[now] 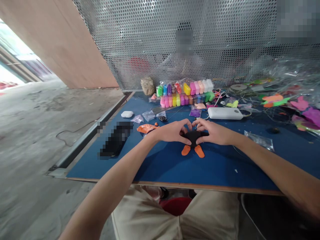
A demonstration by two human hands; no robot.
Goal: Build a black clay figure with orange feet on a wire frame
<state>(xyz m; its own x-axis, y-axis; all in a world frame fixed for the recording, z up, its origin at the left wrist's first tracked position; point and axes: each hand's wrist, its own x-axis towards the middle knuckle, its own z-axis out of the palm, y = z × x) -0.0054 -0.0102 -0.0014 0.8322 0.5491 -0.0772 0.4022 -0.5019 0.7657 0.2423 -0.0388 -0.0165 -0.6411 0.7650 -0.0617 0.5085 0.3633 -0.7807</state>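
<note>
Between my two hands is a lump of black modelling clay (192,138) on the blue tabletop. Two flat orange clay pieces (199,151) stick out from its near side like feet. My left hand (176,131) presses the lump from the left, fingers curled over its far side and thumb on the near side. From the right, my right hand (212,131) grips it the same way, thumb on its front. The fingertips of both hands nearly meet behind the lump, and what they touch there is partly hidden.
An orange clay packet (147,128) lies left of my hands, near a dark phone-like slab (116,139) and a white case (127,114). Packs of coloured clay (186,95) line the back. A white power bank (225,113) sits behind my right hand; plastic bags (300,86) pile up at right.
</note>
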